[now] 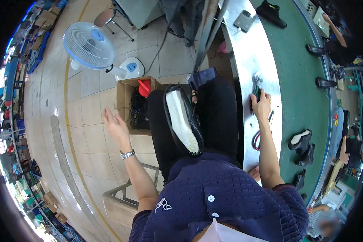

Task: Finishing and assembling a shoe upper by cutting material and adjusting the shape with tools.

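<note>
A black shoe upper [182, 121] rests across my thighs with its underside up, a long white insole showing inside the dark rim. Over the floor to the left, my left hand [117, 127] is held out in the air, its fingers apart and nothing in it. On the narrow metal bench at my right, my right hand [262, 105] has its fingers closed around the dark green handles of pliers [257, 80]. Their metal head points away from me on the bench top. Neither hand touches the shoe.
The metal bench [257, 48] carries a phone [244, 21] and red-handled scissors [257, 140]. A green conveyor [296, 92] beyond it bears several black shoes. At my left knee stands a cardboard box [125, 101] holding a red scoop [144, 87]; a fan [88, 45] stands farther off.
</note>
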The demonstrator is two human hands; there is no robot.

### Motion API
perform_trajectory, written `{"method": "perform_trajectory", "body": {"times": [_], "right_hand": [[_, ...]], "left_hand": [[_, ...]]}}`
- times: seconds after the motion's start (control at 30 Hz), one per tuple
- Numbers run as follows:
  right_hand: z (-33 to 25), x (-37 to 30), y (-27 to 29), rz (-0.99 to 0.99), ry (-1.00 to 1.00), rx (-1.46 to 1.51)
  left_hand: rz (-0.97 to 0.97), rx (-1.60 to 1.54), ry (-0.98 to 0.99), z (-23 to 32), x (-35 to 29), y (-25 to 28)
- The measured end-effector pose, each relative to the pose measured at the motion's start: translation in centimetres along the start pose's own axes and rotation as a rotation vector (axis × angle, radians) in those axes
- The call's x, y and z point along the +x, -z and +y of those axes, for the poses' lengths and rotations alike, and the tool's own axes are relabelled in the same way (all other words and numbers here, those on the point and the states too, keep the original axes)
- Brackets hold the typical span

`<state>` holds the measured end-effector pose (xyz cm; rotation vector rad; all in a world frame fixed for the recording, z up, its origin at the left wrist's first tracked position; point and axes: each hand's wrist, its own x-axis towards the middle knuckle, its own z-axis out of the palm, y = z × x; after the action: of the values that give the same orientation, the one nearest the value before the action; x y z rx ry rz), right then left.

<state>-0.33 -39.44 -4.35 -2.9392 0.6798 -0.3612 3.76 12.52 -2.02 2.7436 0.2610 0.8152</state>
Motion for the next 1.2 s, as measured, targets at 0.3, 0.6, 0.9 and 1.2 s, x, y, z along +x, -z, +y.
{"method": "perform_trajectory", "body": {"times": [0.3,0.6,0.9,1.2], "right_hand": [[-7.1,-2.2,6.2,-0.587,-0.385,1.252],[-21.1,-1.7,13.7,-0.422,0.618,0.881],[-23.5,-1.0,12.7,-0.508,0.775,0.487],[-20.9,-1.5,10.2,-0.606,0.65,0.527]], "left_hand": [[-0.41,-0.707,0.16,12.9,-2.7,2.2],[-0.426,-0.625,0.123,15.3,-0.7,0.9],[-0.426,-0.615,0.173,15.3,-1.0,1.0],[-0.042,-0.536,-0.101,16.3,-2.4,0.9]]}}
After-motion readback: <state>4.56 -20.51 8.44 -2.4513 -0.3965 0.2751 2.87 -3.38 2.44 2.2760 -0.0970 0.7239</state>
